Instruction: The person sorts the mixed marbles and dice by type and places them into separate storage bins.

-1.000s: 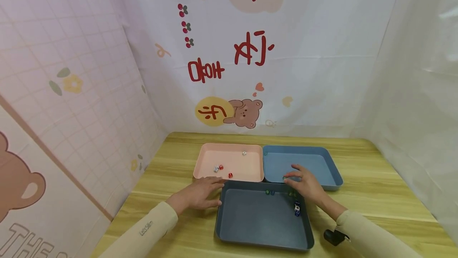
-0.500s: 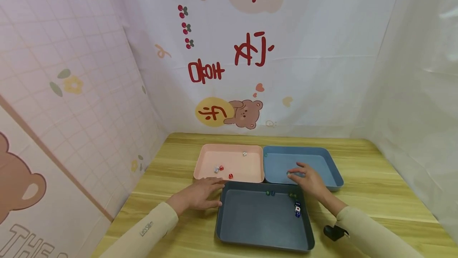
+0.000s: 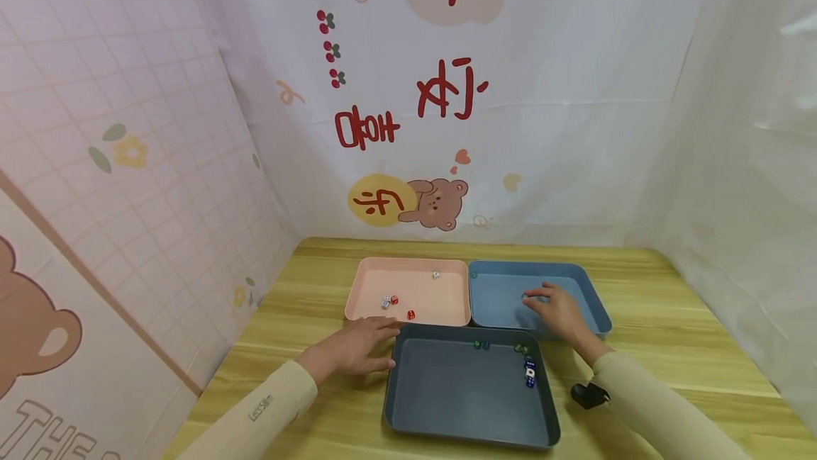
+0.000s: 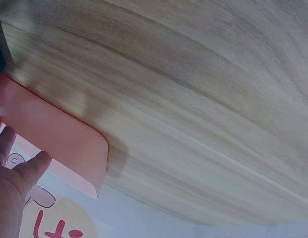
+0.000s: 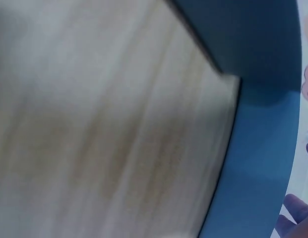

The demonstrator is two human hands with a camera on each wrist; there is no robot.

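In the head view my right hand (image 3: 562, 310) is over the blue tray (image 3: 593, 290), pinching a small greenish die (image 3: 525, 297) between thumb and fingertips. Only a few of its fingers (image 5: 292, 201) show in the right wrist view, past the blue tray's wall. My left hand (image 3: 357, 346) lies relaxed at the left rim of the dark grey tray (image 3: 459, 403), its fingers spread and holding nothing. Blue dice (image 3: 530, 381), a white die (image 3: 530, 373) and green dice (image 3: 518, 348) sit near the grey tray's right side. Another green die (image 3: 474, 276) lies in the blue tray's far left corner.
A pink tray (image 3: 415, 283) stands left of the blue one, with red dice (image 3: 411, 315) and white dice (image 3: 436, 275) in it. All the trays are on a wood-grain table (image 3: 670, 332). A printed white cloth (image 3: 574, 127) hangs behind.
My right hand has moved right and farther back over the blue tray, carrying the pinched die away from the grey tray's far edge. The left hand has stayed in place.
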